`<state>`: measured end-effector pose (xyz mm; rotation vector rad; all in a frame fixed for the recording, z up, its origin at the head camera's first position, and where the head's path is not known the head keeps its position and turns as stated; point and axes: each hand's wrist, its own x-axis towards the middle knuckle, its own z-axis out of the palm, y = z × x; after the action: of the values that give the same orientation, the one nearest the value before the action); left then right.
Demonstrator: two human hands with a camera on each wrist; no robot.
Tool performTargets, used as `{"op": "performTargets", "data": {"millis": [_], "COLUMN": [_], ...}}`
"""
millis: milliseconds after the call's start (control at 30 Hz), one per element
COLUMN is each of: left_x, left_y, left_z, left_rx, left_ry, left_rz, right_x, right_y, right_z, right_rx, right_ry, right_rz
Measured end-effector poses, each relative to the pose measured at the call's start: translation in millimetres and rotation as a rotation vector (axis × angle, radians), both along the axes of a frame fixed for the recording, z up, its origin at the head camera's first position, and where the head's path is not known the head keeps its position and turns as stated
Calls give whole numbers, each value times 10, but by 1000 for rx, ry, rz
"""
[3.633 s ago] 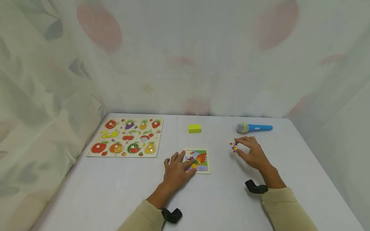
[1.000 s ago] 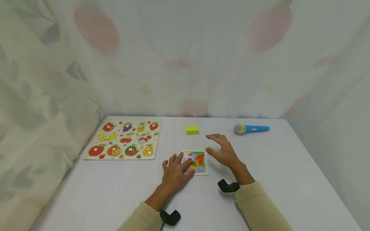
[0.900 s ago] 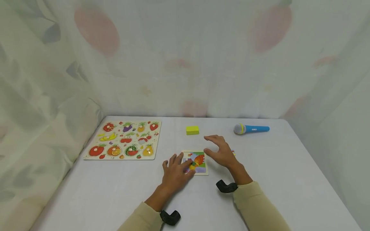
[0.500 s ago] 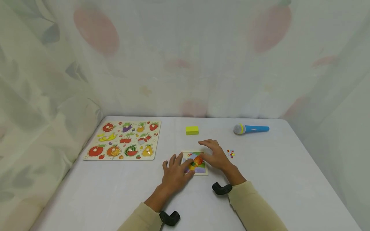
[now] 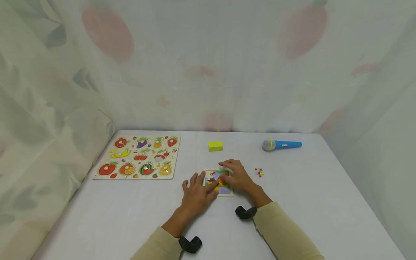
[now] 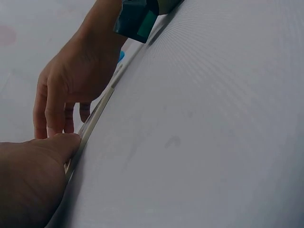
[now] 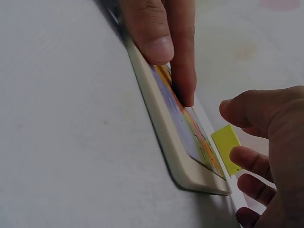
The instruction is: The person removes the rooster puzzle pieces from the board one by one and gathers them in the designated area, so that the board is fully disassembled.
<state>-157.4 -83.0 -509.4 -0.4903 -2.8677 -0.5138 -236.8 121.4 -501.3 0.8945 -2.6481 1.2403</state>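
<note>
A small square jigsaw puzzle [image 5: 225,191] with a pale frame and a butterfly-like picture lies flat on the table. My left hand [image 5: 196,196] rests along its left side, index fingertip pressing on the picture and thumb at the near edge. Over the puzzle's right part is my right hand [image 5: 239,177], thumb and fingers parted with nothing between them. The right wrist view shows that hand's thumb [image 7: 237,108] beside the far side of the puzzle. A loose colourful jigsaw piece [image 5: 259,172] lies on the table, right of my right hand.
A fruit peg puzzle board [image 5: 136,158] lies at the left. A yellow block [image 5: 215,146] sits behind the small puzzle, and a blue toy microphone [image 5: 282,144] lies at the back right. A patterned curtain [image 5: 208,90] stands behind the white table [image 5: 325,202].
My right hand has put the jigsaw piece it pinched down on the table and moved left, over the small puzzle. My left hand has stayed on the puzzle.
</note>
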Motion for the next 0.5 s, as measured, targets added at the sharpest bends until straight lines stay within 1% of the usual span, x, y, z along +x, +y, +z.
{"op": "performTargets", "data": {"millis": [133, 300, 500], "left_x": [4, 7, 5], "left_y": [-3, -7, -5], "left_z": [5, 4, -2], "left_rx": [3, 7, 12], "left_ry": [0, -4, 4], "left_rz": [-3, 0, 8], "right_x": [0, -12, -15], "right_y": [-37, -83, -128], "right_z": [-15, -32, -31], "right_rx": [37, 111, 165], "right_ry": [-8, -24, 24], "right_rz": [-26, -58, -66]}}
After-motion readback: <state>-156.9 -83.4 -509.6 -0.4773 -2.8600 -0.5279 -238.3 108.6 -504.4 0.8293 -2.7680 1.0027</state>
